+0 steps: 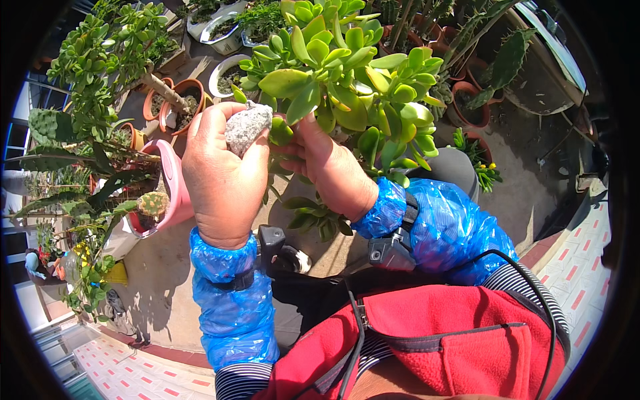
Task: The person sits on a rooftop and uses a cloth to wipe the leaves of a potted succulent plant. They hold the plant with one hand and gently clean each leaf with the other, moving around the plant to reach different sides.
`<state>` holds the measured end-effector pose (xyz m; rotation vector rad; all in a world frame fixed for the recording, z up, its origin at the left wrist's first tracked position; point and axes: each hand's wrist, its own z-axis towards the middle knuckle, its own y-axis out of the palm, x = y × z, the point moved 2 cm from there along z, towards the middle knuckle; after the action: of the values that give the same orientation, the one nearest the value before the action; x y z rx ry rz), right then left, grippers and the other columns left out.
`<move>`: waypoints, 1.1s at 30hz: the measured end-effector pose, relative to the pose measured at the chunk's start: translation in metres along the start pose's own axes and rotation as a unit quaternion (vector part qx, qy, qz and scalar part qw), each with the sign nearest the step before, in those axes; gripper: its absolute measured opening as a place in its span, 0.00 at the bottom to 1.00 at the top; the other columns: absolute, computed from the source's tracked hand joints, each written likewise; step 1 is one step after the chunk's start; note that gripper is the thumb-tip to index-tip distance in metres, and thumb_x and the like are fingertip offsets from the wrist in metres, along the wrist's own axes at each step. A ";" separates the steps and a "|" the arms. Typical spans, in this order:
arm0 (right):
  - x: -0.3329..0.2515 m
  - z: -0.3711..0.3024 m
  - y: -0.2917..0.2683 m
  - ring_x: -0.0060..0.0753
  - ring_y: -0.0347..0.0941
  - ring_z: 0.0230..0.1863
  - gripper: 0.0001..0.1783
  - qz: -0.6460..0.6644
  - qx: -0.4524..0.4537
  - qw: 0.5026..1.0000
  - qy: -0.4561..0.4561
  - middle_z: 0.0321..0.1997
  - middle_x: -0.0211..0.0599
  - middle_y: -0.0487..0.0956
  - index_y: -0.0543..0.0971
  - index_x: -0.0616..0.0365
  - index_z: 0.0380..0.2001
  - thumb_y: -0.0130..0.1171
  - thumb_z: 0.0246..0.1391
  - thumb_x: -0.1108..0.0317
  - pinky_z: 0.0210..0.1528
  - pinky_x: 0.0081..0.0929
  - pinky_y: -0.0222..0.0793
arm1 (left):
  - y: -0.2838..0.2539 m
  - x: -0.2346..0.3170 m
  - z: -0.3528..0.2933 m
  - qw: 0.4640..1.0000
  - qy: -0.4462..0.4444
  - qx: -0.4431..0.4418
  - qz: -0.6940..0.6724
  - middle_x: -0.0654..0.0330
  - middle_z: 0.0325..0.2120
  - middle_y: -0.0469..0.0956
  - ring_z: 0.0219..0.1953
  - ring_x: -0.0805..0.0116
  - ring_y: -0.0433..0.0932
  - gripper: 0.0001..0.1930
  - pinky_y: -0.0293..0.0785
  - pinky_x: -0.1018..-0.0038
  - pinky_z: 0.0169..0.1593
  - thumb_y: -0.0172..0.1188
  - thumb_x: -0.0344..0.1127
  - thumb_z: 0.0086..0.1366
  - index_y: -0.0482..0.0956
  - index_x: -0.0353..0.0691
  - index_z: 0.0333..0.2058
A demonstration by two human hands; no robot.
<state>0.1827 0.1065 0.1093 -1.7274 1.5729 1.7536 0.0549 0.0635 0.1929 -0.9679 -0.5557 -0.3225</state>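
Observation:
My left hand (223, 175) is closed round a grey, speckled lump (248, 128), rough like stone or wadded cloth; which of the two I cannot tell. Just right of it, my right hand (331, 170) pinches a rounded green leaf (281, 132) between thumb and fingers. That leaf sits at the near left side of a big jade plant (347, 73) with thick, shiny leaves, some edged in red. The two hands are close together, almost touching, and foliage partly hides the right fingertips. Blue plastic sleeve covers wrap both forearms.
On the left stand a pink pot (175, 183) with cactus, orange pots (188, 100) and another jade plant (100, 60). A white pot (225, 77) is behind the lump. At the right are a terracotta pot (470, 107), a spiny cactus (510, 60) and a yellow-flowered plant (485, 170).

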 end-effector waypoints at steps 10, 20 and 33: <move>0.004 0.007 -0.002 0.26 0.71 0.61 0.51 0.066 -0.080 0.994 -0.012 0.64 0.34 0.75 0.68 0.50 0.72 0.34 0.66 0.19 0.66 0.34 0.64 | 0.007 0.008 -0.007 0.986 -0.019 -0.109 -0.126 0.51 0.41 0.83 0.43 0.53 0.85 0.19 0.80 0.65 0.48 0.72 0.25 0.53 0.81 0.35 0.46; -0.010 -0.003 0.005 0.30 0.71 0.62 0.48 0.019 0.009 1.000 0.011 0.66 0.32 0.74 0.70 0.48 0.70 0.34 0.67 0.21 0.66 0.34 0.64 | -0.020 -0.007 0.002 0.977 -0.103 0.005 -0.185 0.57 0.39 0.85 0.40 0.70 0.85 0.16 0.82 0.71 0.44 0.74 0.26 0.58 0.82 0.37 0.45; -0.001 0.008 0.001 0.22 0.71 0.55 0.45 0.058 -0.042 0.997 -0.020 0.60 0.29 0.75 0.72 0.52 0.67 0.39 0.69 0.24 0.58 0.29 0.67 | -0.004 0.010 -0.008 0.990 -0.004 -0.100 -0.097 0.52 0.38 0.83 0.41 0.54 0.85 0.17 0.81 0.65 0.47 0.73 0.26 0.54 0.81 0.37 0.44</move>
<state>0.1776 0.1122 0.1087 -1.6560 1.6364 1.9221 0.0638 0.0547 0.1983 -1.1120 -0.6351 -0.5562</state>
